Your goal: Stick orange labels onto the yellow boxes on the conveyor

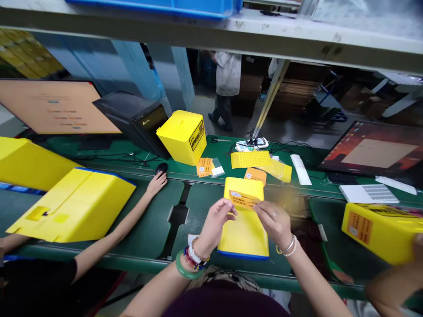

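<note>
A flat yellow plastic case (243,235) with a blue lower edge lies on the green conveyor belt (198,207) in front of me. Above its far half, my left hand (214,224) and my right hand (272,222) pinch an orange printed label (243,199) between their fingers. The label's underside is hidden from view. Both wrists wear bracelets. Just beyond the case, another orange label (256,176) lies partly hidden behind it.
A co-worker's arm reaches from the left to a black mouse (161,168). Large yellow cases lie to the left (69,207) and right (373,231), the right one held by another person's hand (417,251). Label sheets (250,159), a yellow bin (181,136) and monitors stand beyond.
</note>
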Demonstrator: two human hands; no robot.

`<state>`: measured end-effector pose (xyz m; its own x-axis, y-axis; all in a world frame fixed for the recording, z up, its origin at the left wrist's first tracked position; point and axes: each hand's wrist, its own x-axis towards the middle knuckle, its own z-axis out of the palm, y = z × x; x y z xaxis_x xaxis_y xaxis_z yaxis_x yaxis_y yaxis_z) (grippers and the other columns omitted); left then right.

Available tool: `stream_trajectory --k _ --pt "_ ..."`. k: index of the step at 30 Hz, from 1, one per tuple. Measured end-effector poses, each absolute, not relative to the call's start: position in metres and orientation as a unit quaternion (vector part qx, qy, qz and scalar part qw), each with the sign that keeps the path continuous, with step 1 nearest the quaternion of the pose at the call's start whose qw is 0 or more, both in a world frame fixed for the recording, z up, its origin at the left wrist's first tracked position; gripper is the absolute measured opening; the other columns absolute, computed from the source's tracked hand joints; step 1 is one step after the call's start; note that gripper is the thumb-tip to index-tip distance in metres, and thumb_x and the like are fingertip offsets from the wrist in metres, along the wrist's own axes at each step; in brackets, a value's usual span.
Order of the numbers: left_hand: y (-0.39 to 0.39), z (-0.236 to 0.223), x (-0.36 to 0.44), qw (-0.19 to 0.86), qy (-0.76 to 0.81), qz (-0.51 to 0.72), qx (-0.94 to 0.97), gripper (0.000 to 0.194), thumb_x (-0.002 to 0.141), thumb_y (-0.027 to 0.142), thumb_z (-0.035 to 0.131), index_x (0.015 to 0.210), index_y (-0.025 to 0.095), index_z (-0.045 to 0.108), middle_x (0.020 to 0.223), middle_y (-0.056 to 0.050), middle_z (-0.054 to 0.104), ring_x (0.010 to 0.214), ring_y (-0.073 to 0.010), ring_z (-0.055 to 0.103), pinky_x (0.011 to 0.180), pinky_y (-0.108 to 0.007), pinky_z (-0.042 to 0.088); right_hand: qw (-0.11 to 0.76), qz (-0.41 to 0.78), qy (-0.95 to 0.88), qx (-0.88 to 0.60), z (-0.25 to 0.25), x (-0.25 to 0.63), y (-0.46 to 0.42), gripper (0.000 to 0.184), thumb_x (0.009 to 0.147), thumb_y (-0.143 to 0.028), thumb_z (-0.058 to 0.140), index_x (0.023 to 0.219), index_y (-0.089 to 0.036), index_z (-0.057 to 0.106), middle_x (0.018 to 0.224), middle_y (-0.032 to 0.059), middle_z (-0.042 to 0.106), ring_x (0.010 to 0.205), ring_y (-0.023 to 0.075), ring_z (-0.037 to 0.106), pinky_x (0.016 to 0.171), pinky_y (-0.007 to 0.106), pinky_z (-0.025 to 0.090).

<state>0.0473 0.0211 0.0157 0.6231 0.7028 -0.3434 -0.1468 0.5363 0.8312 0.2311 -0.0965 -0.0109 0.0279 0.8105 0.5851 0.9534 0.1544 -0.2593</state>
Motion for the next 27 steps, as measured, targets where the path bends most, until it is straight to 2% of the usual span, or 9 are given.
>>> stream_trajectory --k 4,7,9,15,19,22,27 --pt "0.014 0.021 0.038 0.795 0.342 0.275 0.418 0.021 0.08 0.036 0.067 0.078 0.017 0.059 0.073 -0.001 0.058 0.07 -0.0117 0.055 0.066 -0.022 0.045 0.351 -0.034 -0.661 -0.662 0.005 0.212 -0.1 0.021 0.092 -0.016 0.054 0.106 -0.024 0.068 0.097 0.0069 0.073 0.094 0.0197 0.067 0.084 0.036 0.054" --pt "0.007 0.024 0.034 0.76 0.317 0.281 0.492 0.02 0.082 0.036 0.066 0.077 0.017 0.062 0.074 -0.001 0.06 0.072 -0.0127 0.055 0.071 -0.023 0.045 0.407 0.065 -0.618 -0.669 0.02 0.191 -0.097 0.018 0.092 -0.027 0.058 0.108 -0.023 0.065 0.097 0.0061 0.072 0.09 0.0187 0.067 0.079 0.033 0.055" --pt "0.002 0.025 0.03 0.726 0.296 0.279 0.555 0.02 0.084 0.036 0.063 0.078 0.017 0.064 0.075 -0.002 0.062 0.073 -0.0138 0.055 0.072 -0.024 0.044 0.437 0.098 -0.592 -0.669 0.029 0.176 -0.095 0.016 0.091 -0.031 0.059 0.102 -0.023 0.067 0.094 0.0056 0.072 0.087 0.0186 0.068 0.076 0.032 0.055" --pt "-0.006 0.029 0.014 0.575 0.254 0.307 0.715 0.019 0.09 0.033 0.055 0.085 0.02 0.068 0.085 -0.005 0.067 0.084 -0.0183 0.059 0.08 -0.027 0.044 0.465 0.111 -0.557 -0.679 0.043 0.147 -0.094 0.015 0.091 -0.029 0.057 0.088 -0.022 0.07 0.084 0.0043 0.073 0.078 0.0178 0.069 0.075 0.031 0.053" --pt "0.0 0.029 0.0 0.569 0.245 0.296 0.727 0.018 0.087 0.032 0.056 0.081 0.02 0.067 0.081 -0.004 0.066 0.08 -0.0179 0.058 0.077 -0.027 0.043 0.486 0.213 -0.511 -0.676 0.036 0.15 -0.093 0.016 0.087 -0.032 0.059 0.082 -0.021 0.07 0.081 0.0034 0.073 0.074 0.0172 0.068 0.072 0.03 0.054" --pt "0.018 0.006 -0.025 0.6 0.299 0.285 0.685 0.019 0.083 0.034 0.059 0.077 0.018 0.064 0.076 -0.003 0.062 0.074 -0.0165 0.055 0.071 -0.025 0.041 0.511 0.265 -0.44 -0.689 0.022 0.168 -0.095 0.02 0.083 -0.036 0.063 0.077 -0.018 0.069 0.076 0.0039 0.072 0.071 0.017 0.066 0.069 0.029 0.054" --pt "0.038 -0.083 -0.106 0.6 0.451 0.247 0.613 0.019 0.079 0.036 0.056 0.076 0.018 0.06 0.075 0.0 0.06 0.074 -0.0154 0.054 0.071 -0.024 0.041 0.583 0.288 -0.283 -0.705 -0.007 0.204 -0.115 0.021 0.074 -0.036 0.072 0.078 -0.016 0.068 0.073 0.0027 0.069 0.067 0.0155 0.064 0.066 0.029 0.053"
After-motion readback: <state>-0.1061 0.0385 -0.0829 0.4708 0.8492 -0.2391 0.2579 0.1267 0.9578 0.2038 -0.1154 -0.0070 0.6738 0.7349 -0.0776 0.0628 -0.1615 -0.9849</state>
